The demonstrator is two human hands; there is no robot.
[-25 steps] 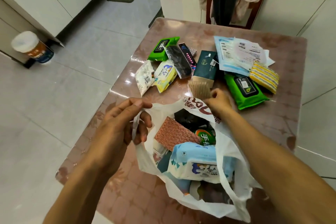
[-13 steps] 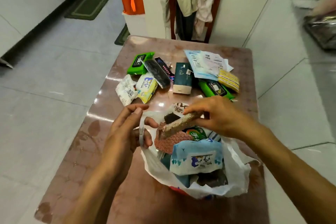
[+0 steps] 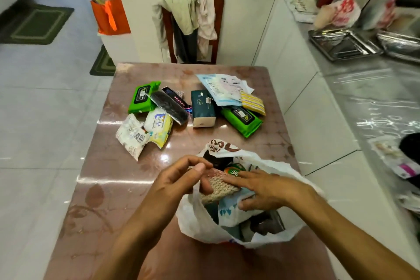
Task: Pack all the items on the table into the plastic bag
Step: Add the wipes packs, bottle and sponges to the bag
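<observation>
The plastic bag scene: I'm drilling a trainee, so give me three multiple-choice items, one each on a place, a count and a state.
1. Where does the yellow striped pack lie?
A. by the papers
B. in the plastic bag
C. on the floor

2. How many green wipe packs lie on the table?
A. one
B. two
C. four

3. What is the right hand doing?
A. hanging idle
B. lifting the dark box
C. pressing the woven pad into the bag

Answers: 1 A, it lies against the papers; 2 B, one each side; 3 C, straight fingers lie on the pad.
</observation>
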